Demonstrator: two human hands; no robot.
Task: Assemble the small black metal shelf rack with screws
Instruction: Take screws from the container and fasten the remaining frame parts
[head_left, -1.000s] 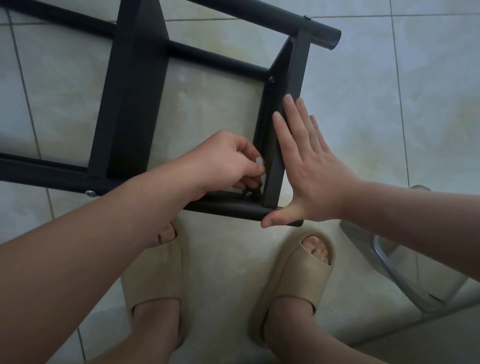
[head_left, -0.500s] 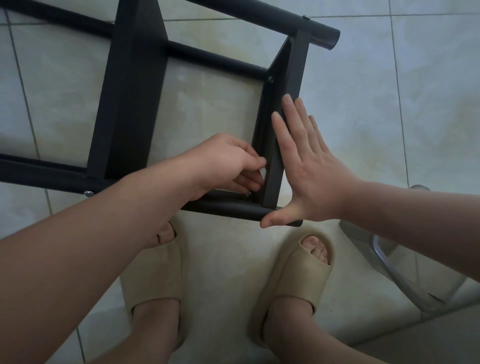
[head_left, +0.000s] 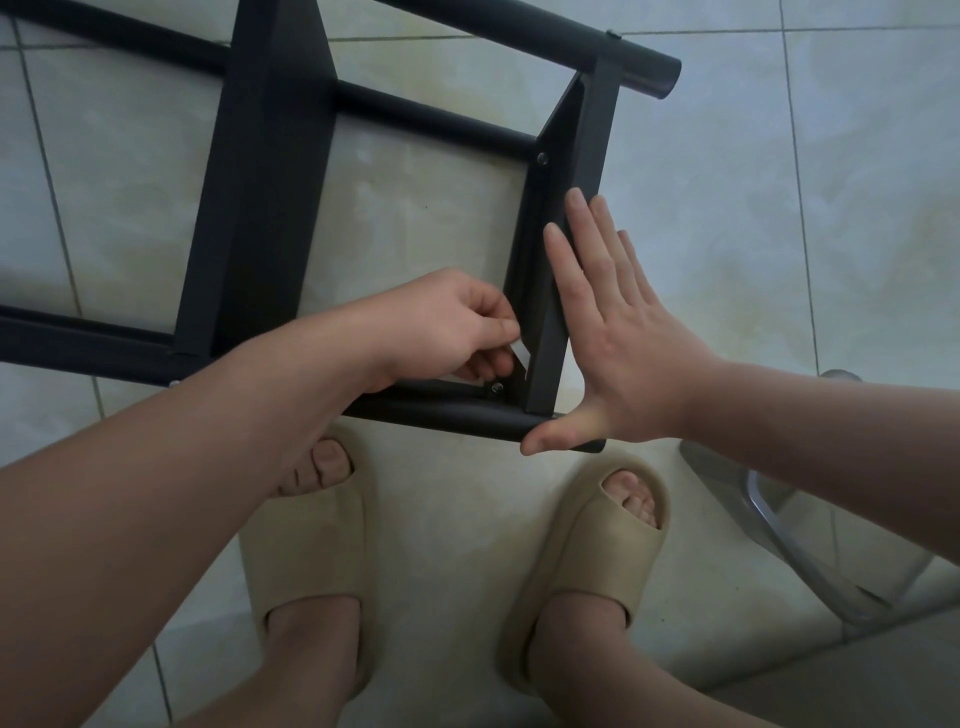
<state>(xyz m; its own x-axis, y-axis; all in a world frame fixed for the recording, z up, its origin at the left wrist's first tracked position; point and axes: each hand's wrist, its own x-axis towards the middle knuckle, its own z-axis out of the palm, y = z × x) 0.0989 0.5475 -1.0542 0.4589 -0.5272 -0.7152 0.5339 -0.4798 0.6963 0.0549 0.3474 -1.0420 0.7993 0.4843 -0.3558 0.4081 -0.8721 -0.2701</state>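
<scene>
You look straight down at the black metal rack lying on a pale tiled floor. The rack's frame runs out of view at the left and far edges. Its right end stops in the middle of the scene, and bare tile lies to the right of it. Between a wide slat on the left and the end crosspiece on the right there is an open bay with tile showing through. The near tube lies just beyond your toes, which sit in beige sandals. A clear, shiny object with a metal bar stands near right, apart from the rack.

Your left hand reaches into the bay's near right corner with its knuckles up and fingers curled. Its thumb and fingertips pinch a small flat silvery tool, which angles down toward a screw at the joint of the crosspiece and the near tube. Whether the tool sits on the screw cannot be told.

Your right hand is flat. Its straight fingers lie together against the crosspiece's outer face. Its thumb is spread wide and touches the end of the near tube.
</scene>
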